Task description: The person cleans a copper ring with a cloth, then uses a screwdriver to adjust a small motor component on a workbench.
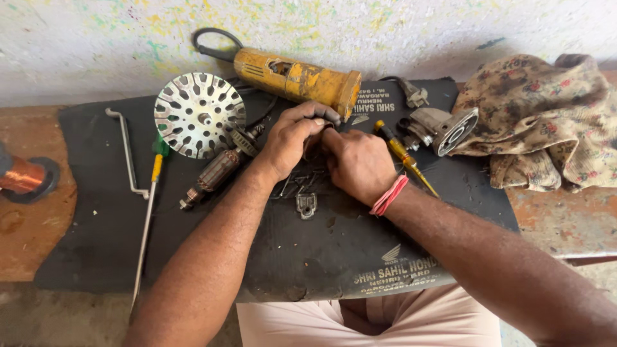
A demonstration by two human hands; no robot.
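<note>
Both my hands meet over the middle of a black rubber mat. My left hand curls its fingers around a small dark part just in front of the open end of a yellow angle grinder body. My right hand, with a pink band at the wrist, presses against the same small part; what it is stays hidden by the fingers. Small screws and a small metal bracket lie on the mat under the hands. A motor armature rests by my left wrist.
A round slotted metal disc lies at the back left. A bent metal rod and a long yellow-handled screwdriver are at left, another screwdriver and a grey gear housing at right. Flowered cloth far right, copper wire spool far left.
</note>
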